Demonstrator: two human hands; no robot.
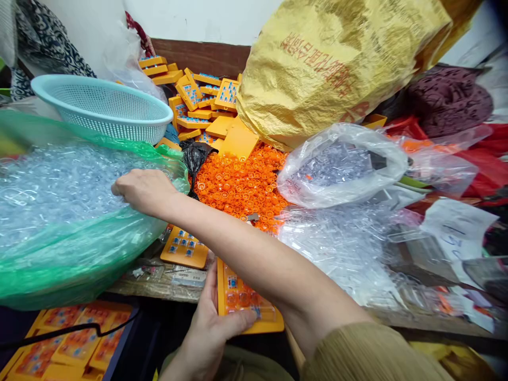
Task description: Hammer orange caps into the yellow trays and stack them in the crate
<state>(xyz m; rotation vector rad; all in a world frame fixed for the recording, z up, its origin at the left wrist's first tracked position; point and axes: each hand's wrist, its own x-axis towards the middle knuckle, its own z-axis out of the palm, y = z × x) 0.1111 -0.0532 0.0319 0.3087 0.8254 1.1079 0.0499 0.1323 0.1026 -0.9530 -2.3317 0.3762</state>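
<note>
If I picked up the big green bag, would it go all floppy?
Probably: the bag looks thin and wrinkly. It may feel heavy, being so full of clear bits. Its top gapes wide, so some could spill if it tips.

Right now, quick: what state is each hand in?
Left hand: closed on an orange panel, thumb on top.
Right hand: fingers curled at the clear pieces in the green bag; whether it holds any, can't tell.
</note>
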